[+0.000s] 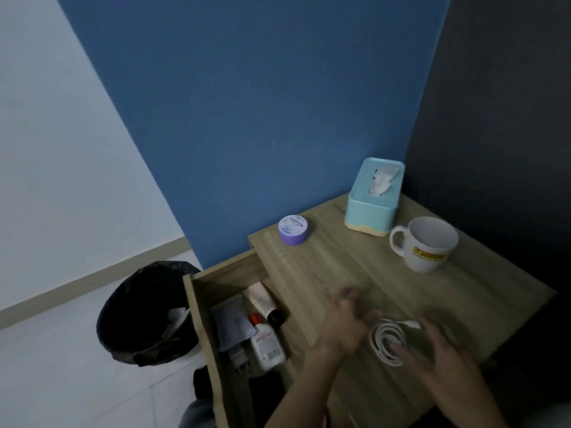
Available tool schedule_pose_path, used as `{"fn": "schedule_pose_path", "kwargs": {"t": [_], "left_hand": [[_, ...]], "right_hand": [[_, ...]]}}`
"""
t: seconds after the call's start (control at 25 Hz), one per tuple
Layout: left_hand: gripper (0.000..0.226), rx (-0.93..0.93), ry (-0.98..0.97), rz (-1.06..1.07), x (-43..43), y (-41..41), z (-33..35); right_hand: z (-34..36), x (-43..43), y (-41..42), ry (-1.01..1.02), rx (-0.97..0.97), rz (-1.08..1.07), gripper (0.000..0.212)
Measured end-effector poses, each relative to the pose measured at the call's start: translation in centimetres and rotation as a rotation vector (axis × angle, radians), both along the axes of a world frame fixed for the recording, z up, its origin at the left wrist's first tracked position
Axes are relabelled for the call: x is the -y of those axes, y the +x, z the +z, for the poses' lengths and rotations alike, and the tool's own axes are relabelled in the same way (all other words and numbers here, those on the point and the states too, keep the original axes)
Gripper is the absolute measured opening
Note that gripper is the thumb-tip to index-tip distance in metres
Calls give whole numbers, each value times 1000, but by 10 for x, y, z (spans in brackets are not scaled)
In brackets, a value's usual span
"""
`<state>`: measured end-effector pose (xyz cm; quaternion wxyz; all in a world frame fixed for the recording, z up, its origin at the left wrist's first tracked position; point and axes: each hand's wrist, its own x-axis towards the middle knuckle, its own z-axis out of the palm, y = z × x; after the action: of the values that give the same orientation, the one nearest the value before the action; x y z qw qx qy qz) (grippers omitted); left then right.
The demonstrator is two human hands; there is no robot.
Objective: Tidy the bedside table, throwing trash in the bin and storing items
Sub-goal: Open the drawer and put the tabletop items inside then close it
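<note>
A coiled white charging cable is seen near the front edge of the bedside table, between two blurred hands. The right hand is spread over it, fingertips touching the coil; the left hand is open beside it.

Dim room, low light, everything a bit murky from where I look down. Blue wall straight ahead, w/ a pale white wall to its left & a dark grey, nearly black wall on the right; the 3 meet at slanted edges in my wide view. Beige skirting runs along the foot of the white wall. Floor is light tile, faint grout lines visible. Wood-grain bedside table sits in the corner btwn blue & dark walls, its drawer pulled out toward the left
</note>
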<state>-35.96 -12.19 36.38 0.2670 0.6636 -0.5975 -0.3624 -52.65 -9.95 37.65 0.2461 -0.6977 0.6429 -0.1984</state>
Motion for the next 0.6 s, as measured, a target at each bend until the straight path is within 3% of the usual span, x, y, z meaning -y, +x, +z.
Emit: {"fn": "schedule_pose_path", "kwargs": {"t": [0.08,0.12,0.2,0.52,0.6], "left_hand": [[54,112,2,-127,-14,-17,-6],[58,139,5,-135,-19,-22,-9],[69,149,-10,-103,-21,-25,-11],[63,149,18,-126,-18,-20,-15],[80,136,-22,-118,-21,-19,-16]], "right_hand": [[-33,-3,-10,15,-78,14,99],[-43,-4,-12,17,-119,38,101],[-57,-4,-14,30,-170,102,99],[-57,-2,-9,52,-176,120,94],[-58,-2,-8,65,-176,117,99]]}}
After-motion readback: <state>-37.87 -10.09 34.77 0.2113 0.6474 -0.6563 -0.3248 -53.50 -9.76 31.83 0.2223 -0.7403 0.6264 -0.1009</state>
